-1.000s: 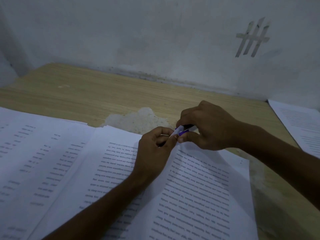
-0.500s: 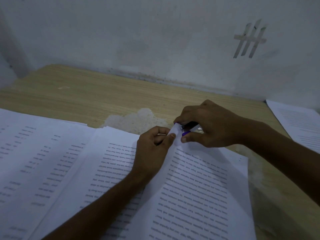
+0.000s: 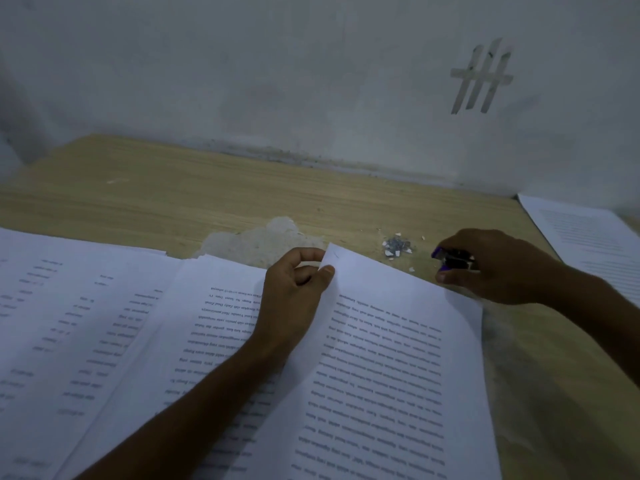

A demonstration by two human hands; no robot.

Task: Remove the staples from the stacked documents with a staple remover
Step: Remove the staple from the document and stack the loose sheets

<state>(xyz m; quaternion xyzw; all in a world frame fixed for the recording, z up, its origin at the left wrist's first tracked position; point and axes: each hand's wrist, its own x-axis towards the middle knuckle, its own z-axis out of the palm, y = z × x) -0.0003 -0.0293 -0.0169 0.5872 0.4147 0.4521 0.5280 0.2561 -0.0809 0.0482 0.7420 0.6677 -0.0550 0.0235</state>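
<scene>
Now, from the head camera: the left hand (image 3: 294, 289) pinches the far corner of the top document (image 3: 381, 341) between thumb and forefinger, lifting it, probably to expose the staple spot. The right hand (image 3: 498, 268) curls tight round the purple staple remover (image 3: 453, 259), held apart to the right, near the heap of pulled staples (image 3: 396, 246) on the table (image 3: 207, 188). More sheets (image 3: 69, 306) lie left; nothing blocks that corner.

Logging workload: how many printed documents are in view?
4: far-left document; middle document beside it; held document, corner pinched by the left hand; right-edge document. More may lie beneath.
</scene>
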